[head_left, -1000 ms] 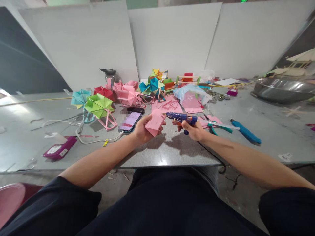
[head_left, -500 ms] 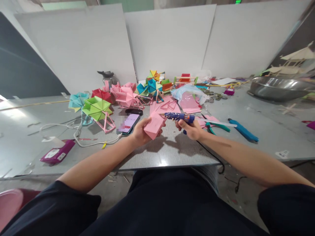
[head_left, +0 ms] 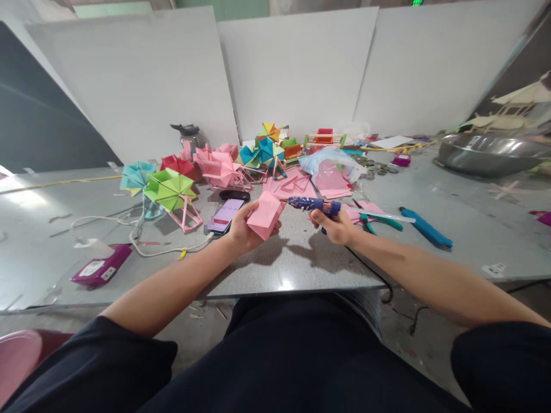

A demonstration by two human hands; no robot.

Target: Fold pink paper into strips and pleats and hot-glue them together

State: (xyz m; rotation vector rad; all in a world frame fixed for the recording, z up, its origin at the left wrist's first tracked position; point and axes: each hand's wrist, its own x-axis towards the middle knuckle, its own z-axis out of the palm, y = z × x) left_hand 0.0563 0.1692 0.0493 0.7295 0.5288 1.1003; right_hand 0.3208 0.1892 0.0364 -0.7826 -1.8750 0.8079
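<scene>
My left hand (head_left: 247,230) is closed on a folded pink paper piece (head_left: 266,213), thumb on the near face and fingertips showing past its right edge. My right hand (head_left: 333,227) grips a blue patterned hot glue gun (head_left: 313,205), a clear glue stick (head_left: 391,215) sticking out of its back. The gun's nozzle points left and lies close to the paper's upper right edge; whether they touch I cannot tell. Behind the hands are pink paper sheets (head_left: 279,186). Green-handled pliers (head_left: 385,220) lie just beyond my right hand.
A phone (head_left: 226,215) lies left of the paper. Folded paper wheels on stick frames, one of them a green wheel (head_left: 170,189), stand behind. A plastic bag (head_left: 331,163), a blue tool (head_left: 426,228), a steel basin (head_left: 486,155) and a purple tissue pack (head_left: 102,267) lie around.
My left hand has shifted slightly left with the pink paper, so its edge is a little farther from the nozzle. The glue gun has barely moved.
</scene>
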